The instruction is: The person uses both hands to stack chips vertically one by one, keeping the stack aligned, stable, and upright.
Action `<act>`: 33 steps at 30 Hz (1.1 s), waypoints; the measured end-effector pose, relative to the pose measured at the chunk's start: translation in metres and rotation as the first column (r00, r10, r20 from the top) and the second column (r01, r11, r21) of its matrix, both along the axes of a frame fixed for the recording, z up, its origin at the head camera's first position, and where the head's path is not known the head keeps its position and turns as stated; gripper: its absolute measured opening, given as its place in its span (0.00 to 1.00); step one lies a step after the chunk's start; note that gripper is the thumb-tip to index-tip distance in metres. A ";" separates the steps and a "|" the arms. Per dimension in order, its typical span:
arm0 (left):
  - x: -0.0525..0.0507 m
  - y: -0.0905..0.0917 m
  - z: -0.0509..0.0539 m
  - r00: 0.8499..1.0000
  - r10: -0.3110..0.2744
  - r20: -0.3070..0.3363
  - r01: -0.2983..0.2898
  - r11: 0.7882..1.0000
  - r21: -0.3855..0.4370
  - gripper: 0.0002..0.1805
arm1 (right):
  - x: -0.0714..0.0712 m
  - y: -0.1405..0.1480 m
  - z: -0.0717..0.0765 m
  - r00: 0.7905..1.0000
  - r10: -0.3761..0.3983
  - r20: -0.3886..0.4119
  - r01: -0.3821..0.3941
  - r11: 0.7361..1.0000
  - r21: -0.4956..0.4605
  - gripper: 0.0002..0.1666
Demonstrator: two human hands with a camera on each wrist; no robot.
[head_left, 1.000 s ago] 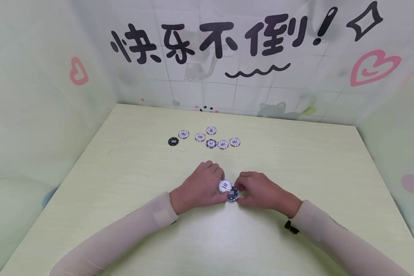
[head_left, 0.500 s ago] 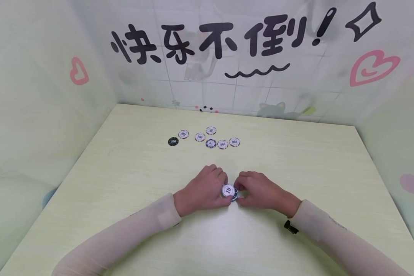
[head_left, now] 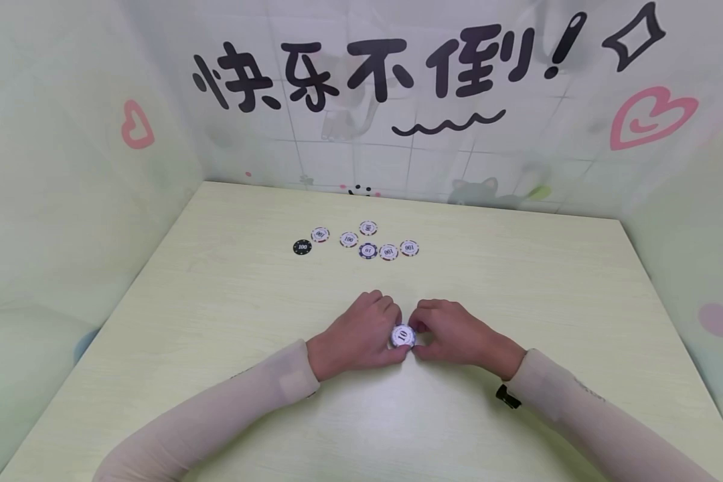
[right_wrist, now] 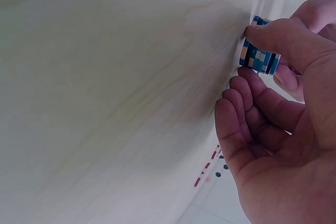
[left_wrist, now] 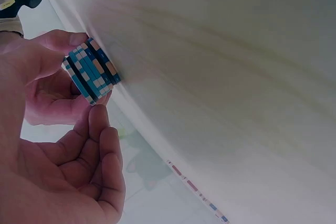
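Chip stack [head_left: 403, 336] upright mid-bench [head_left: 518, 281], between hands. Left hand [head_left: 361, 335] fingers clamped on its upper part, right hand [head_left: 454, 335] fingers on its lower. Hold right steady, square edges, then ease left off evenly.

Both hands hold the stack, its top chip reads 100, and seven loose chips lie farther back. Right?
Not 100: the head view shows the top chip reads 10. The left hand and right hand hold the stack; seven loose chips lie farther back.

Fingers [left_wrist: 98, 121] hold a stack of teal and blue chips [left_wrist: 91, 73].
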State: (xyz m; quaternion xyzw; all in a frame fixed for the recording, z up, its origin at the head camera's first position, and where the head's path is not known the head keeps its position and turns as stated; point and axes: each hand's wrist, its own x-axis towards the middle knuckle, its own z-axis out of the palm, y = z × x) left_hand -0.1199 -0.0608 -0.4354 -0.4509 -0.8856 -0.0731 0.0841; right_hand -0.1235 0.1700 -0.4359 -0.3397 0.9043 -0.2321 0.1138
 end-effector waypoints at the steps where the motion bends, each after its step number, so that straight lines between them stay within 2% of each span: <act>1: 0.000 0.000 0.000 1.000 0.000 -0.001 0.000 1.000 -0.005 0.20 | 0.000 0.000 0.000 1.000 -0.001 0.000 0.001 1.000 0.000 0.14; 6: 0.001 0.000 -0.001 1.000 0.019 0.010 -0.018 1.000 -0.019 0.25 | 0.000 -0.001 -0.001 1.000 0.006 -0.012 -0.006 1.000 -0.001 0.14; 9: 0.002 -0.001 -0.002 0.999 0.033 -0.006 -0.033 0.999 -0.033 0.28 | -0.001 -0.001 -0.001 1.000 0.008 -0.020 -0.008 1.000 -0.003 0.14; 12: 0.003 -0.003 -0.003 0.999 0.044 -0.008 -0.044 0.998 -0.051 0.27 | -0.001 -0.001 -0.002 1.000 0.005 -0.021 -0.005 1.000 -0.004 0.14; 16: 0.005 -0.004 -0.004 0.998 0.054 0.029 -0.052 0.997 -0.064 0.25 | -0.002 0.000 -0.002 1.000 0.009 -0.006 -0.009 1.000 -0.004 0.15; 21: 0.005 -0.003 -0.004 0.997 0.066 0.036 -0.062 0.993 -0.096 0.24 | -0.008 0.004 0.002 0.999 0.031 -0.008 -0.031 1.000 0.000 0.16; 25: 0.004 -0.003 -0.004 0.996 0.072 0.058 -0.065 0.991 -0.120 0.24 | -0.021 0.007 0.008 1.000 -0.006 -0.015 0.007 1.000 0.008 0.16; 33: 0.001 -0.002 -0.003 0.994 0.077 0.080 -0.065 0.987 -0.145 0.25 | -0.066 0.012 0.015 0.991 -0.129 -0.019 0.130 0.991 0.033 0.17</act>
